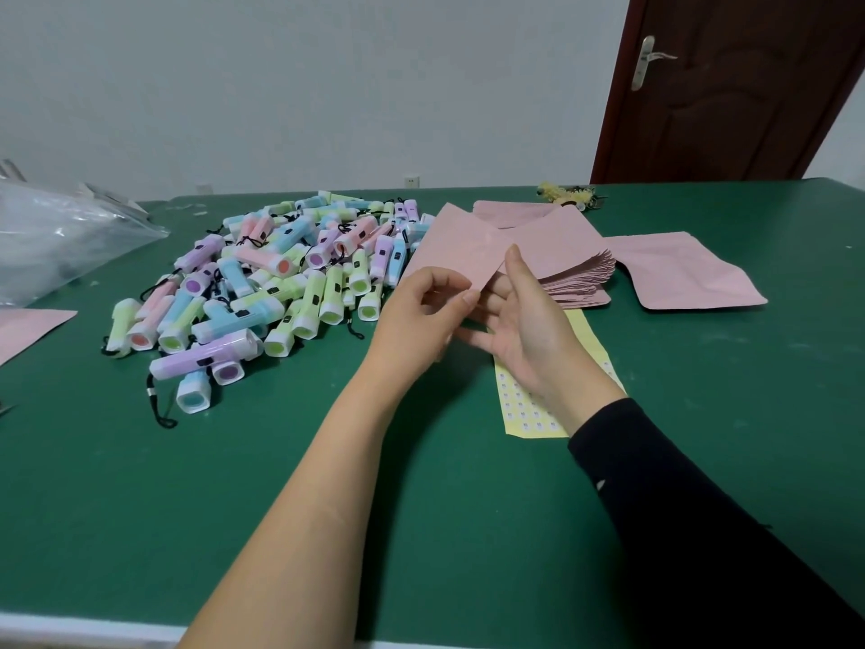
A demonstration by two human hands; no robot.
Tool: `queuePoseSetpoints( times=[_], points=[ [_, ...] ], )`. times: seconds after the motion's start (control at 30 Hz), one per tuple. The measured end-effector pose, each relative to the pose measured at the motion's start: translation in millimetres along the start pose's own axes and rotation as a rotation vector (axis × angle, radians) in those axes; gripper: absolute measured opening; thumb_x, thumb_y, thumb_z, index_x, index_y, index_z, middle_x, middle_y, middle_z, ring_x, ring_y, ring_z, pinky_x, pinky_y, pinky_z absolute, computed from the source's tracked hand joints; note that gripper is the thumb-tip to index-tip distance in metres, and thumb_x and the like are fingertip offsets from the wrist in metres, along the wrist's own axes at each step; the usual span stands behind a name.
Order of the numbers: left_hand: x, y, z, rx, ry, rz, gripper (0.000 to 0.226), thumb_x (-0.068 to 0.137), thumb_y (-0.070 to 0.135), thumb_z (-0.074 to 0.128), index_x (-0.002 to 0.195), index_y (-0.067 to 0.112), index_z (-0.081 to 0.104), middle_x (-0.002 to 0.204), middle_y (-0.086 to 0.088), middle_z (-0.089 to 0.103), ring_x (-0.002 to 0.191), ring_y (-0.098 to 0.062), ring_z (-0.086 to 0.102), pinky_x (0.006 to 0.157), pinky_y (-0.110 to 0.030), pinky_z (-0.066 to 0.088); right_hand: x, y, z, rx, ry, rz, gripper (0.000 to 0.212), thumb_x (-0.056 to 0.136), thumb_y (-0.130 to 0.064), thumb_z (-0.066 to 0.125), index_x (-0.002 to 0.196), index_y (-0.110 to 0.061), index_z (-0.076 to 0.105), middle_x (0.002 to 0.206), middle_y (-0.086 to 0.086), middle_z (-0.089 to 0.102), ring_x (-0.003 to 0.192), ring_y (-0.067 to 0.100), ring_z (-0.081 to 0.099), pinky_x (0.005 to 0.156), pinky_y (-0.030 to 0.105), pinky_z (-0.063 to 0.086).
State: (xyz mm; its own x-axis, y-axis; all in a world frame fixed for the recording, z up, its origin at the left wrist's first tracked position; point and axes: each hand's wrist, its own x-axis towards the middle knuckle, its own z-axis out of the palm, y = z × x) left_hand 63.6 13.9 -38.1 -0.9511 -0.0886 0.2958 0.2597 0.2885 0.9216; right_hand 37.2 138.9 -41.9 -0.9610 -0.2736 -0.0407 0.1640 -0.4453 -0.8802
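A pink flat pouch (461,248) is held up above the green table (234,484). My left hand (421,316) pinches its near corner with thumb and fingers. My right hand (524,325) holds the same pouch from the right, thumb on top and fingers spread beneath. Under my right hand lies a yellow sheet of small white stickers (529,409). A stack of more pink pouches (575,278) sits just behind my hands. A heap of pastel toy flashlights (262,292) with black cords lies to the left.
A clear plastic bag (61,241) lies at the far left, with a pink pouch (28,327) beside it. Loose pink pouches (688,274) lie at the right. A yellow and black bundle (566,195) sits at the table's back edge. A brown door (739,86) stands behind.
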Motion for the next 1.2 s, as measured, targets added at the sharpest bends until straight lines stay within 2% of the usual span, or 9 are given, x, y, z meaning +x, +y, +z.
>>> queuePoseSetpoints(
  times=[0.27,0.4,0.5,0.73,0.8,0.93,1.0,1.1,1.2],
  points=[
    [4.4,-7.6,1.4,0.053,0.035,0.071,0.008,0.094,0.013,0.062,0.091,0.020,0.065,0.083,0.012,0.065,0.065,0.007,0.056,0.062,-0.007,0.041,-1.2,-0.9,0.9,-0.021,0.007,-0.003,0.050,0.101,-0.050,0.038,0.128,-0.013,0.058,0.120,0.010,0.069,0.112,0.022,0.066,0.090,0.045,0.056],
    [5.4,-11.1,1.7,0.105,0.052,0.112,0.010,0.095,0.015,0.060,0.088,0.021,0.065,0.082,0.011,0.065,0.071,0.002,0.057,0.064,-0.008,0.040,-2.9,1.2,0.3,-0.057,-0.003,-0.046,0.023,0.101,-0.017,0.049,0.115,-0.005,0.063,0.119,0.019,0.067,0.114,0.032,0.064,0.089,0.047,0.056],
    [5.7,-12.1,2.2,0.235,0.060,0.156,0.015,0.097,0.015,0.057,0.085,0.023,0.061,0.083,0.012,0.062,0.076,0.001,0.054,0.065,-0.007,0.039,-3.0,3.9,0.4,-0.149,-0.010,-0.075,0.021,0.098,-0.002,0.048,0.110,-0.002,0.065,0.116,0.019,0.068,0.111,0.030,0.065,0.091,0.046,0.055],
    [4.5,-12.5,8.9,0.216,0.059,0.120,0.017,0.098,0.013,0.054,0.083,0.020,0.058,0.073,0.013,0.059,0.064,0.010,0.051,0.060,-0.006,0.037,-0.8,5.6,2.0,-0.461,0.122,-0.153,0.023,0.093,0.003,0.049,0.086,-0.013,0.063,0.072,0.002,0.067,0.063,0.007,0.065,0.055,0.017,0.053],
    [3.5,-12.5,10.8,0.242,0.054,0.129,0.017,0.098,0.013,0.053,0.083,0.021,0.056,0.074,0.015,0.058,0.065,0.012,0.051,0.060,-0.006,0.036,0.7,6.9,3.1,-0.572,0.171,-0.176,0.014,0.091,0.001,0.050,0.085,-0.007,0.060,0.069,0.007,0.059,0.061,0.015,0.058,0.053,0.024,0.052],
    [4.1,-11.1,10.7,0.246,0.066,0.118,0.015,0.100,0.017,0.052,0.086,0.020,0.056,0.071,0.013,0.055,0.060,0.004,0.050,0.058,-0.011,0.036,0.8,8.2,6.6,-0.756,0.240,-0.248,0.018,0.092,-0.004,0.049,0.100,0.009,0.058,0.083,0.030,0.059,0.074,0.036,0.055,0.081,0.058,0.052],
    [4.4,-10.0,9.1,0.195,0.059,0.103,0.016,0.100,0.018,0.050,0.086,0.020,0.056,0.064,0.012,0.053,0.054,-0.005,0.049,0.057,-0.021,0.037,-2.1,8.6,8.5,-0.790,0.246,-0.308,0.019,0.092,-0.003,0.046,0.098,0.009,0.059,0.079,0.030,0.057,0.067,0.028,0.049,0.069,0.048,0.053],
    [4.0,-8.1,7.0,0.133,0.041,0.092,0.019,0.101,0.019,0.049,0.083,0.022,0.054,0.060,0.009,0.053,0.050,-0.013,0.047,0.054,-0.026,0.037,-5.9,7.6,8.4,-0.851,0.262,-0.376,0.017,0.092,-0.004,0.046,0.087,0.007,0.057,0.061,0.003,0.046,0.054,0.012,0.036,0.048,0.022,0.030],
    [4.7,-7.4,6.5,0.071,0.026,0.070,0.019,0.102,0.019,0.049,0.084,0.017,0.055,0.062,-0.003,0.057,0.042,-0.019,0.047,0.047,-0.027,0.037,-8.4,6.0,9.0,-0.850,0.255,-0.395,0.017,0.093,-0.005,0.047,0.088,0.007,0.058,0.064,0.012,0.053,0.056,0.015,0.041,0.048,0.023,0.031]
  ],
)
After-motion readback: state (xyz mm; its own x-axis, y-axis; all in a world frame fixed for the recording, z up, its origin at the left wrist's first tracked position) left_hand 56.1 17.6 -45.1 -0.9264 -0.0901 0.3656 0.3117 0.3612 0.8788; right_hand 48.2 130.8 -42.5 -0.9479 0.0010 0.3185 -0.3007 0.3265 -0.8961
